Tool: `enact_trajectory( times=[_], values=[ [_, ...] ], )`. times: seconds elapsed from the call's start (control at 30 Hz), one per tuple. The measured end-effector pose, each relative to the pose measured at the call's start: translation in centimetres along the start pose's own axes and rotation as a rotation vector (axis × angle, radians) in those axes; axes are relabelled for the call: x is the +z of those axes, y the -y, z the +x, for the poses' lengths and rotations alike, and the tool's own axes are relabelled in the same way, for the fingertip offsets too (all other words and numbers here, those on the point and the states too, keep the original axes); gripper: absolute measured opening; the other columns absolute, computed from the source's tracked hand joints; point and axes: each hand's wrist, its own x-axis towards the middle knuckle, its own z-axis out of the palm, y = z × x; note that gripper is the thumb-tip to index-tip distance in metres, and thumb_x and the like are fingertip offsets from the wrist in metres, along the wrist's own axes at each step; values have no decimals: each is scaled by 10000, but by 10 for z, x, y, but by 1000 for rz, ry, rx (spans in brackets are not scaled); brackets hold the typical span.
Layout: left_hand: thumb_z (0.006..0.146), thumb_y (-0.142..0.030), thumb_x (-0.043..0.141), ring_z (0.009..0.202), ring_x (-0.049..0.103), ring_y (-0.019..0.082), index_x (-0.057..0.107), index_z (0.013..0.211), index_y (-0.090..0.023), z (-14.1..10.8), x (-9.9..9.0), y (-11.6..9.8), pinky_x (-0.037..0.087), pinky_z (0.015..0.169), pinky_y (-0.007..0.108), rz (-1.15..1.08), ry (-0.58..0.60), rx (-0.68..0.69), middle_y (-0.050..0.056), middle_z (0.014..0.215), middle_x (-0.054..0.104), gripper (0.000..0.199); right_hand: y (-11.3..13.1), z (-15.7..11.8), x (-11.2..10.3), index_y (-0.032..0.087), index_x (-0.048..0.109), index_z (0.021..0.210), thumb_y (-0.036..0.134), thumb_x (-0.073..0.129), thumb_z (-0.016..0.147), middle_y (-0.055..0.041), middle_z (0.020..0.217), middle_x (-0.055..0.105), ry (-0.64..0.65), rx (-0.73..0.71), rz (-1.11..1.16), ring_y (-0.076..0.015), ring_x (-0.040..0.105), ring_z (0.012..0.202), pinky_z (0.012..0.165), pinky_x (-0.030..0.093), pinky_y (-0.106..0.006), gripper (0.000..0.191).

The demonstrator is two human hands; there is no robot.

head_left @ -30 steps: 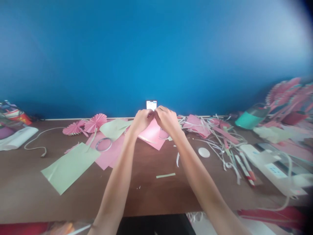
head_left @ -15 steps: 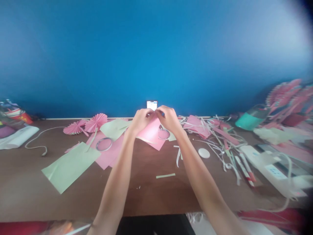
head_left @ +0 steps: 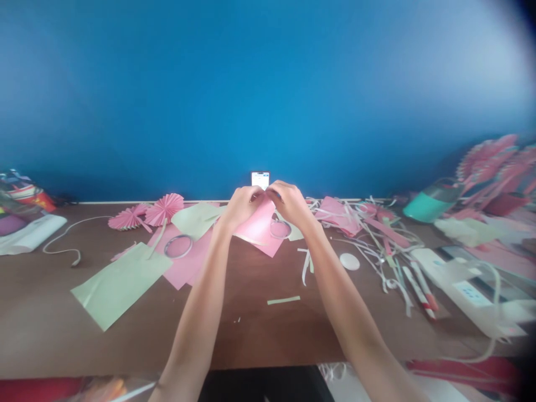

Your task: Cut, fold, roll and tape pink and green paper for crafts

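Note:
My left hand (head_left: 243, 206) and my right hand (head_left: 288, 202) meet over the back middle of the table, fingertips pinched together. Both are closed at the top of a pink paper (head_left: 256, 224), but whether they grip it or something smaller at the fingertips is too small to tell. Just behind them a lit phone (head_left: 260, 179) stands upright against the blue wall. Beside my right hand a tape roll (head_left: 280, 229) lies on pink paper. Another tape roll (head_left: 178, 246) rests on pink sheets left of my left forearm.
Green sheet (head_left: 121, 285) at left, pink paper fans (head_left: 164, 209) behind it. A green strip (head_left: 283, 300) lies between my forearms. To the right are a white disc (head_left: 349, 261), tangled paper strips, pens (head_left: 419, 290), a white power strip (head_left: 469, 293) and a teal container (head_left: 431, 205).

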Motion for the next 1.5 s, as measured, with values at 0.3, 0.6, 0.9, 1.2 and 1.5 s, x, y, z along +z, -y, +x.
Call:
enact_trajectory(
  times=[0.3,0.6,0.9,1.2,1.5],
  values=[
    [902,-260,451,797,622,181,693,904,-169,0,3,4,413,679,276,-20,-5,-21,57,919,725,258,4,-2,3,196,622,875,239,399,960,-71,944,659,-41,33,-91,-180,554,768,639,319,-278,243],
    [910,-251,462,844,638,173,691,921,-177,0,2,4,428,720,273,-125,-19,1,47,956,724,241,-3,0,9,199,574,813,197,461,885,-38,838,628,-112,55,19,-165,561,744,671,366,-263,134],
    [894,-267,464,828,624,173,664,884,-170,0,0,4,427,720,279,-159,-21,-33,50,940,715,223,-3,-1,4,200,582,834,249,428,925,-47,865,642,-97,41,176,-169,581,791,687,400,-273,186],
    [916,-383,477,888,636,177,648,950,-168,1,3,4,450,744,274,-265,-69,-68,63,999,706,277,-12,-2,1,210,636,963,330,510,917,-30,853,684,3,78,208,-175,605,772,678,404,-271,180],
    [913,-350,494,826,639,186,709,918,-152,-1,-4,2,444,712,284,-285,-87,-78,65,889,717,293,-9,-1,0,194,665,973,328,524,908,-45,887,693,-26,81,306,-184,609,809,707,421,-285,205]
  ],
)
